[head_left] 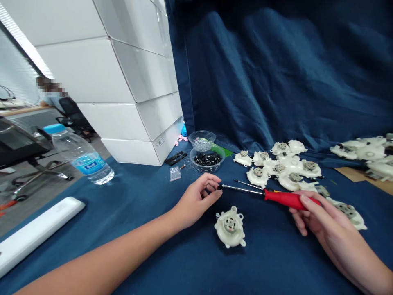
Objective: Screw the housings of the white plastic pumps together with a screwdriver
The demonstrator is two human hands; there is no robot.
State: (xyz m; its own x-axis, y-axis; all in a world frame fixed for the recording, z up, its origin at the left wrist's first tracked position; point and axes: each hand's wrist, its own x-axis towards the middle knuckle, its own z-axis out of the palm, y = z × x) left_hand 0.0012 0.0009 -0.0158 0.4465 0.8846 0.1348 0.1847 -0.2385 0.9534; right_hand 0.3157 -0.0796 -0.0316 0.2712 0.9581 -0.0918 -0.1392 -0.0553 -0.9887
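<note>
Backdrop: dark navy cloth, hung in loose folds. Alongside, a tall stack of white cartons, tier upon tier, small label on the lowest. Below, a table under matching navy cloth. Beyond its edge, a grey floor. Far left, window blinds, pale with daylight; under them, a wooden-topped desk. Near the desk, a black office chair and a seated person in a pale shirt, head blurred. Left foreground, a second black chair on a metal star base. Light soft and even.
</note>
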